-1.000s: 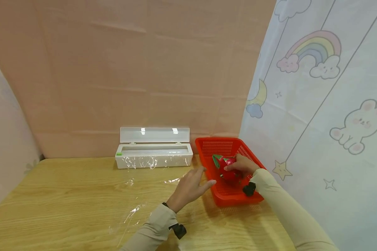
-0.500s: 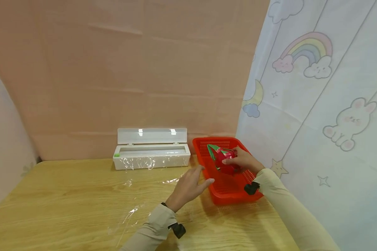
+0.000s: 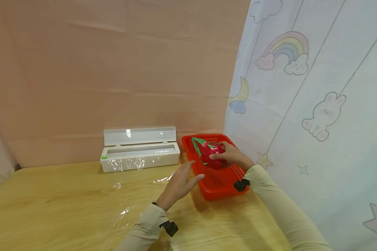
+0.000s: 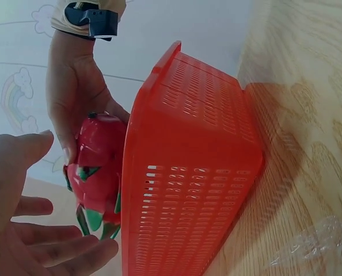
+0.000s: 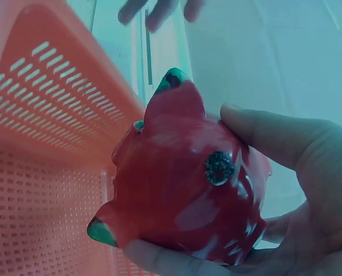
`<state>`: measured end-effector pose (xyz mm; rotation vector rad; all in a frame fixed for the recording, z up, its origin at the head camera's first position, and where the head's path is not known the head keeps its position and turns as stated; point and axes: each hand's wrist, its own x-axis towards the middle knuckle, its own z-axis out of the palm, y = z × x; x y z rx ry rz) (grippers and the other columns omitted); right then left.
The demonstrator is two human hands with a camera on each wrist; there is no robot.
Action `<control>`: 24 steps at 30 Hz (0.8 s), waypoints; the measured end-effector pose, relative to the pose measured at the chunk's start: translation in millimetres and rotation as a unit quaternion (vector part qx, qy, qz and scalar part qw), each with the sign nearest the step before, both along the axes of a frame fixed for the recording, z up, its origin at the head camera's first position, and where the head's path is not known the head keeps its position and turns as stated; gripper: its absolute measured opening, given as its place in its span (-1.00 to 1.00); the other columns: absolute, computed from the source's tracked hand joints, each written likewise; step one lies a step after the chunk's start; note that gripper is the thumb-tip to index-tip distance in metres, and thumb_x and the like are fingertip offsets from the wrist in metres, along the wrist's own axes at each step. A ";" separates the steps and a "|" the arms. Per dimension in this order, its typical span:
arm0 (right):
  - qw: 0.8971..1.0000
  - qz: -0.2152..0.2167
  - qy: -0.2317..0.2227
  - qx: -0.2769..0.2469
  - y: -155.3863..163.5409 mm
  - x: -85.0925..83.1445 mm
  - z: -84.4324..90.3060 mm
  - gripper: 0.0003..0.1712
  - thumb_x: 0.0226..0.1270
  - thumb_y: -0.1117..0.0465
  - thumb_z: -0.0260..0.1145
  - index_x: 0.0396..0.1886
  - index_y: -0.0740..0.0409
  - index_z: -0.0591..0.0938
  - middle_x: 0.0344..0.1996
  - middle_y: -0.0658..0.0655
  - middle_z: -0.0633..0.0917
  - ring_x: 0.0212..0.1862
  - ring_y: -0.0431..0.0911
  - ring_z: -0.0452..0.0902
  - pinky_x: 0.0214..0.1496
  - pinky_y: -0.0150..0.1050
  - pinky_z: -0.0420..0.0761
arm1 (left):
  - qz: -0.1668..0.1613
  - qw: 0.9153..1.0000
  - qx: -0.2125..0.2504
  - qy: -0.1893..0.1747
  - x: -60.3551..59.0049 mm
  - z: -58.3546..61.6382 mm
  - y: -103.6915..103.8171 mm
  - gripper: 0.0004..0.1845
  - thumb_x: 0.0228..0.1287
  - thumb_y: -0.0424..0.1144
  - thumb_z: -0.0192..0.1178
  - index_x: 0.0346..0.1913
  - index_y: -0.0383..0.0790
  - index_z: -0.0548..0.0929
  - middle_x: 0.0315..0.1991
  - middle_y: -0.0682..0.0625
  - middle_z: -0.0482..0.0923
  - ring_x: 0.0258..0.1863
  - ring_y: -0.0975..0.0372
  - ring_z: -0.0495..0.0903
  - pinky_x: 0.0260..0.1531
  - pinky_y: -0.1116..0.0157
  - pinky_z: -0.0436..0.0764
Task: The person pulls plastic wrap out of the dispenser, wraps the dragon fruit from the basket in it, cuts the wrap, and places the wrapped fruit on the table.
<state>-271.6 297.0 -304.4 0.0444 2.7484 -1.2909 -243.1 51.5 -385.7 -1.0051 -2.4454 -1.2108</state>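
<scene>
1. Wood-grain table [image 3: 50,205]: it is overlaid left of centre by a sheet of clear cling film [image 3: 125,195] pulled out from the white film dispenser [image 3: 140,153], whose lid stands open against the pink backdrop. The sheet is judged the likely landing spot, so it is best kept flat and unwrinkled while the fruit is brought over.
2. Red perforated basket [image 3: 215,176]: it stands on the table at the right end, beside the dispenser. No other contents are seen in it.
3. Dragon fruit [image 3: 211,154]: a red, glossy fruit with green-tipped scales, held above the basket's far half, clear of the mesh floor in the left wrist view. It should be carried over the near-left rim high enough that the scales are not snagged on the wall.
4. Right hand [image 3: 230,157]: it is clamped on the dragon fruit, with the thumb across the top and the fingers cupped beneath, as shown in the right wrist view. The skin looks slick, so a full-palm hold is judged safer than a fingertip pinch.
5. Left hand [image 3: 177,184]: its fingers are spread and relaxed and nothing is held. It hovers just beside the basket's left wall, above the film's edge. It is well placed to steady the basket or to receive the fruit.
</scene>
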 end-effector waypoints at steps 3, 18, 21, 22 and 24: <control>1.000 -0.003 0.003 -0.002 -4.4 -1.1 2.0 0.01 0.22 0.00 0.49 0.46 0.32 0.14 0.26 0.41 0.39 0.20 0.34 0.44 -0.20 0.01 0.73 | -0.012 1.000 -0.002 -0.003 -1.2 1.1 -1.5 -0.23 0.42 0.19 0.14 0.46 -0.27 0.29 0.39 -0.18 0.37 0.35 -0.04 0.39 0.28 -0.03 0.43; 0.995 0.067 0.013 -0.068 -26.6 10.8 17.9 0.02 0.26 0.06 0.47 0.52 0.26 0.08 0.33 0.42 0.31 0.26 0.35 0.37 -0.14 0.04 0.72 | 0.021 0.997 -0.008 0.074 0.6 15.1 -14.4 -0.20 0.40 0.14 0.19 0.51 -0.22 0.22 0.49 -0.28 0.14 0.45 -0.11 0.20 0.20 -0.12 0.48; 0.994 0.083 0.018 -0.063 -32.3 14.4 18.9 0.01 0.26 0.06 0.47 0.52 0.24 0.10 0.30 0.40 0.35 0.24 0.32 0.39 -0.12 0.03 0.72 | 0.029 0.994 -0.004 0.102 -1.0 15.8 -19.1 -0.18 0.37 0.11 0.24 0.51 -0.22 0.22 0.51 -0.29 0.09 0.46 -0.11 0.17 0.26 -0.11 0.42; 0.994 0.090 0.020 -0.058 -34.4 15.3 18.9 0.01 0.25 0.05 0.48 0.51 0.23 0.11 0.28 0.39 0.37 0.23 0.31 0.41 -0.12 0.02 0.72 | 0.031 0.994 -0.004 0.106 -1.3 15.6 -20.7 -0.18 0.36 0.10 0.26 0.51 -0.22 0.21 0.52 -0.28 0.08 0.47 -0.10 0.16 0.27 -0.10 0.42; 0.993 0.102 0.024 -0.046 -39.7 16.7 18.3 0.00 0.23 0.03 0.49 0.50 0.21 0.14 0.24 0.37 0.42 0.21 0.28 0.43 -0.13 0.00 0.72 | 0.034 0.993 -0.004 0.109 -1.5 14.7 -24.0 -0.15 0.32 0.08 0.30 0.52 -0.21 0.20 0.53 -0.26 0.06 0.47 -0.09 0.15 0.29 -0.09 0.40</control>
